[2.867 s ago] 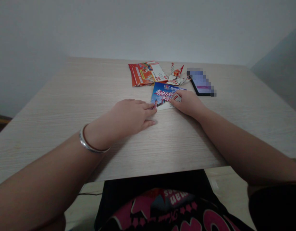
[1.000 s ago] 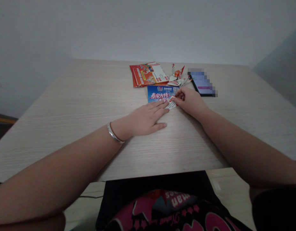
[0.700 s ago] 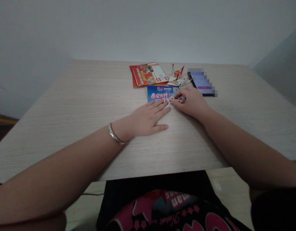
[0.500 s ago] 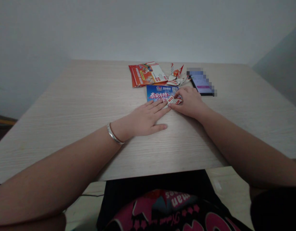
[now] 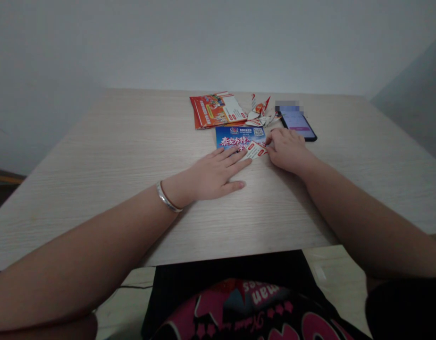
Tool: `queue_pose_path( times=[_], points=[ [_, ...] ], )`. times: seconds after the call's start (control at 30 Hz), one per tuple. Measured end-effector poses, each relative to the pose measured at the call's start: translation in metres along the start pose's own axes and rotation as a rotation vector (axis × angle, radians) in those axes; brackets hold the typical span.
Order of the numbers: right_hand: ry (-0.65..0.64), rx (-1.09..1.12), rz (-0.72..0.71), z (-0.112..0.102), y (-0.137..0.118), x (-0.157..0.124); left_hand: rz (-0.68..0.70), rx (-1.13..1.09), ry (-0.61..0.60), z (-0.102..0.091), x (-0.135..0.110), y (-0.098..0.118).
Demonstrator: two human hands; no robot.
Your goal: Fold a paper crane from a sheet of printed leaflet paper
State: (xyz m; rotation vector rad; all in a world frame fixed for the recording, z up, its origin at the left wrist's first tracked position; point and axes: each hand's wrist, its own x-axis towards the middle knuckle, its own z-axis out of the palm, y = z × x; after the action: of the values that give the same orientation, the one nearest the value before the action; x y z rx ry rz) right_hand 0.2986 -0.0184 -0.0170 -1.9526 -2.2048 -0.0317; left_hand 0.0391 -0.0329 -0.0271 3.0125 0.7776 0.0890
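Here, left hand (image 5: 214,175), fingers apart, flat on blue leaflet (image 5: 235,136), likely steadying folded flap (image 5: 255,150); right hand (image 5: 289,149) at edge, pinch unclear.

Red leaflets (image 5: 207,112) lie stacked; folded paper (image 5: 259,109) sits beside them; a lit phone (image 5: 296,121) lies farther right.

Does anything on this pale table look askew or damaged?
Slightly: the orange-and-white paper leaflets are stacked unevenly, their edges fanned. Beside them, the red-and-white pointed paper pieces look bent, perhaps folded deliberately.
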Motion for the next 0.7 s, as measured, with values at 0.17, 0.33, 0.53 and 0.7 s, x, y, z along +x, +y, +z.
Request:
queue_pose_path(
  times=[0.17,0.33,0.53,0.7],
  points=[
    [-0.01,-0.02,-0.022,0.0,0.001,-0.002,-0.025,0.008,-0.079,-0.013,-0.007,0.001],
    [-0.049,-0.042,-0.017,0.0,0.006,-0.001,-0.043,0.034,-0.154,-0.035,-0.014,0.003],
    [-0.09,-0.059,-0.01,-0.002,0.008,0.0,-0.071,0.047,-0.217,-0.056,-0.016,0.004],
    [-0.068,-0.056,-0.016,0.001,0.01,0.0,-0.026,0.028,-0.135,-0.055,-0.018,-0.004]
  ],
)
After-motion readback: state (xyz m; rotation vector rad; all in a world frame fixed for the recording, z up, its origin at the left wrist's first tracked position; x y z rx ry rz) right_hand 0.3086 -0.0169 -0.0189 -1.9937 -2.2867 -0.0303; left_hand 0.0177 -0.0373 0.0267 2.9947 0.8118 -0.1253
